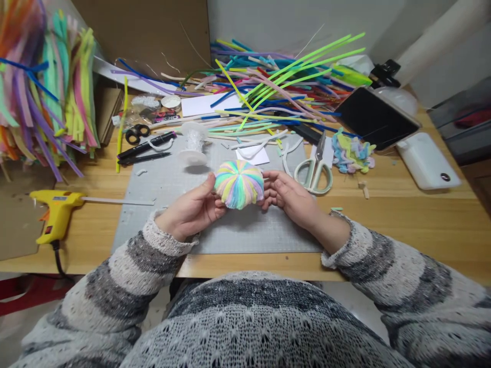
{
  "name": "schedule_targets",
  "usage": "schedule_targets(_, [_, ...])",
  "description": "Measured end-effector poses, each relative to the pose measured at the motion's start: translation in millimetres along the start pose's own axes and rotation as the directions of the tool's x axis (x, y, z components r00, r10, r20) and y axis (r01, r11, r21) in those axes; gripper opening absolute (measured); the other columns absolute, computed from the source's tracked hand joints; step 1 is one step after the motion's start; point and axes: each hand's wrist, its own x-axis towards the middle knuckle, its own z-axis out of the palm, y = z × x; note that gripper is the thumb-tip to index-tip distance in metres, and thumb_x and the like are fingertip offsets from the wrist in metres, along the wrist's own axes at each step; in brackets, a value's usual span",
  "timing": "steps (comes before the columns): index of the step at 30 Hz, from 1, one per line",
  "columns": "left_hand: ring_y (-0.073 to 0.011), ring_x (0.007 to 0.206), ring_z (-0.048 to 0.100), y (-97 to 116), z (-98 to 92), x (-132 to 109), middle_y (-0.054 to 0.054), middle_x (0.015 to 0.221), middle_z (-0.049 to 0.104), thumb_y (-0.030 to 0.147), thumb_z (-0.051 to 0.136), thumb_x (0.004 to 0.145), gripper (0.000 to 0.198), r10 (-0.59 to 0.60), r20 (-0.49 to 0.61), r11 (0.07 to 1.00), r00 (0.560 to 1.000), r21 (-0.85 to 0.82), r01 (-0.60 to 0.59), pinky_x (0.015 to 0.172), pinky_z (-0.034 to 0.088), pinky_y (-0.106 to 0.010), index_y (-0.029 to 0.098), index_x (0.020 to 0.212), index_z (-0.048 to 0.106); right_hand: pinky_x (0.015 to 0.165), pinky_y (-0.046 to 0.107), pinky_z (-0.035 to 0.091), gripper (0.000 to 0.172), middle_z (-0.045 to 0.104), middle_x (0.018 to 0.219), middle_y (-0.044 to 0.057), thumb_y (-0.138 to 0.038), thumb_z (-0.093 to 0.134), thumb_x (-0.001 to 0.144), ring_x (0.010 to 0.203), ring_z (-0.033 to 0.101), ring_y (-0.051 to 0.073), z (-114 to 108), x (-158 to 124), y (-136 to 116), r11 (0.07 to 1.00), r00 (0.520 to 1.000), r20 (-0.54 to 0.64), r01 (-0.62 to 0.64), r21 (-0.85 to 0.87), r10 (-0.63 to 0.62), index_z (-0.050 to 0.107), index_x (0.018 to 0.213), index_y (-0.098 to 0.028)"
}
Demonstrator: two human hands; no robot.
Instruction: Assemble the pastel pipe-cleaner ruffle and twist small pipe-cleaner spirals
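Observation:
A round pastel ball made of bent pipe cleaners (239,184) is held above a grey cutting mat (184,225). My left hand (192,208) grips its left side, thumb up against it. My right hand (286,194) cups its right side with curled fingers. Both hands are closed on the ball. Pale green scissors (315,168) lie just beyond my right hand.
A yellow glue gun (57,214) rests at the left on the wooden table (402,225). Loose pipe cleaners (276,87) pile at the back, more hang in a bundle (42,87) at the left. A tablet (374,118), white case (427,161), black scissors (137,133), pens (146,148) and a thread spool (194,145) stand around.

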Motion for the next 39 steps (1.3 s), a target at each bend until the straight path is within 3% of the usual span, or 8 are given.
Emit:
schedule_targets(5, [-0.0036, 0.047, 0.048, -1.6, -3.5, 0.7, 0.005, 0.054, 0.05, 0.052, 0.08, 0.067, 0.046, 0.136, 0.025, 0.987, 0.99, 0.088, -0.138, 0.048, 0.046, -0.013, 0.012, 0.069, 0.057, 0.058, 0.026, 0.054, 0.037, 0.062, 0.092, 0.002, -0.051, 0.057, 0.089, 0.071, 0.064, 0.012, 0.9, -0.2, -1.1, 1.0, 1.0, 0.0, -0.015, -0.004, 0.015, 0.052, 0.113, -0.023])
schedule_targets(9, [-0.0047, 0.048, 0.049, -3.6, -4.0, -4.7, 0.004, 0.057, 0.054, 0.054, 0.08, 0.066, 0.047, 0.423, 0.067, 0.828, 0.904, 0.378, -0.415, 0.043, 0.04, -0.013, 0.013, 0.077, 0.06, 0.058, 0.026, 0.053, 0.036, 0.063, 0.093, 0.002, -0.05, 0.057, 0.089, 0.071, 0.064, 0.012, 1.7, -0.4, -1.7, 1.0, 1.0, -0.02, -0.008, -0.008, 0.008, 0.052, 0.112, -0.024])
schedule_targets(12, [-0.0078, 0.052, 0.052, -5.0, -5.4, -9.5, 0.001, 0.067, 0.06, 0.049, 0.079, 0.07, 0.041, 0.583, 0.234, 0.496, 0.778, 0.656, -0.569, 0.044, 0.042, -0.017, 0.016, 0.088, 0.062, 0.059, 0.027, 0.054, 0.036, 0.062, 0.091, 0.002, -0.051, 0.057, 0.089, 0.07, 0.064, 0.012, 1.7, -1.4, -1.4, 1.0, 0.999, -0.04, -0.006, 0.015, 0.006, 0.052, 0.111, -0.024])
schedule_targets(16, [-0.0144, 0.077, 0.06, -6.3, -9.0, -11.9, -0.007, 0.09, 0.064, 0.036, 0.075, 0.078, 0.03, 0.536, 0.616, -0.239, 0.578, 0.767, -0.596, 0.062, 0.051, -0.023, 0.015, 0.095, 0.063, 0.063, 0.028, 0.055, 0.037, 0.062, 0.097, 0.001, -0.054, 0.058, 0.087, 0.075, 0.065, 0.013, 2.3, -4.7, -0.9, 0.998, 0.999, -0.046, -0.02, 0.054, 0.023, 0.052, 0.111, -0.026])
schedule_targets(20, [-0.0192, 0.096, 0.062, -7.5, -12.3, -11.5, -0.012, 0.108, 0.063, 0.018, 0.06, 0.089, 0.02, 0.373, 0.747, -0.549, 0.55, 0.656, -0.518, 0.079, 0.055, -0.031, 0.015, 0.109, 0.058, 0.07, 0.029, 0.055, 0.037, 0.061, 0.106, 0.003, -0.052, 0.057, 0.088, 0.085, 0.063, 0.014, 4.7, -8.5, -3.1, 0.999, 0.997, -0.072, -0.02, -0.049, 0.017, 0.052, 0.116, -0.027])
schedule_targets(27, [-0.0236, 0.102, 0.061, -5.3, -16.0, -12.5, -0.011, 0.116, 0.059, 0.014, 0.057, 0.087, 0.027, 0.263, 0.659, -0.565, 0.704, 0.697, -0.442, 0.084, 0.054, -0.038, 0.02, 0.113, 0.055, 0.087, 0.04, 0.052, 0.034, 0.058, 0.12, 0.009, -0.036, 0.055, 0.091, 0.106, 0.058, 0.021, 3.6, -13.7, -7.0, 0.84, 0.991, -0.005, 0.111, -0.531, -0.134, 0.051, 0.123, -0.024])
schedule_targets(33, [-0.0229, 0.11, 0.058, -3.4, -13.7, -12.0, -0.011, 0.123, 0.056, 0.008, 0.058, 0.084, 0.044, 0.288, 0.641, -0.466, 0.711, 0.743, -0.481, 0.09, 0.052, -0.038, 0.022, 0.124, 0.049, 0.087, 0.041, 0.052, 0.034, 0.057, 0.12, 0.011, -0.031, 0.053, 0.092, 0.106, 0.058, 0.022, 1.8, -15.4, -6.8, 0.753, 0.986, 0.02, 0.141, -0.643, -0.167, 0.049, 0.125, -0.023])
schedule_targets(39, [-0.0251, 0.109, 0.057, -2.1, -11.7, -13.8, -0.014, 0.128, 0.05, 0.011, 0.059, 0.085, 0.042, 0.266, 0.651, -0.507, 0.711, 0.722, -0.471, 0.087, 0.054, -0.041, 0.021, 0.125, 0.049, 0.09, 0.043, 0.049, 0.036, 0.056, 0.121, 0.012, -0.028, 0.054, 0.09, 0.11, 0.056, 0.024, 1.8, -14.7, -12.1, 0.575, 0.953, 0.112, 0.262, -0.775, -0.283, 0.049, 0.125, -0.022])
